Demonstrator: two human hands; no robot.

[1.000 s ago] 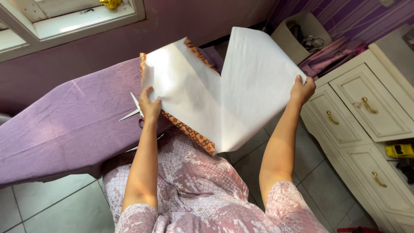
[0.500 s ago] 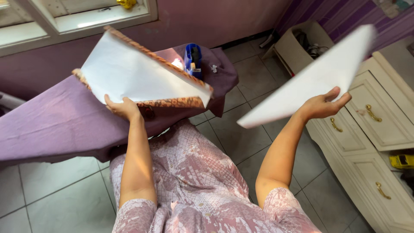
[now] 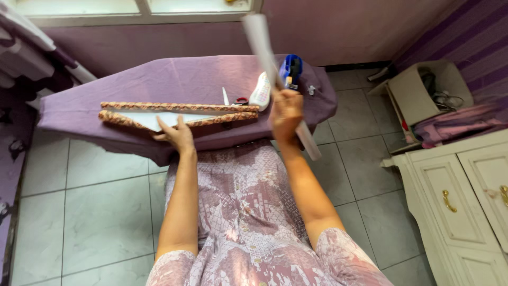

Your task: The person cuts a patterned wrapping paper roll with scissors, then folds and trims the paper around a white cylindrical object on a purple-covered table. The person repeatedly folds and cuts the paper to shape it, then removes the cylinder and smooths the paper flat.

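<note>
My left hand [image 3: 177,135] holds the near edge of a flat piece with a white face and brown patterned borders [image 3: 174,114], which lies low over the purple cloth-covered board [image 3: 159,79]. My right hand [image 3: 286,111] is raised over the board's right part and grips a white sheet [image 3: 264,45] seen edge-on, blurred, running from the top of the view down past my wrist. Beside my right hand lie scissors [image 3: 235,99], a white object [image 3: 260,91] and a blue tape dispenser [image 3: 291,68].
A cream cabinet with gold handles [image 3: 460,206] stands at the right. An open box with cables [image 3: 423,87] and pink-purple folded things [image 3: 455,127] sit behind it. A window ledge [image 3: 137,13] runs along the top. Grey floor tiles [image 3: 95,212] lie around me.
The two pieces have come apart. My left hand lowered the patterned piece onto the board. My right hand swung the white sheet from the right side inward and turned it edge-on.
</note>
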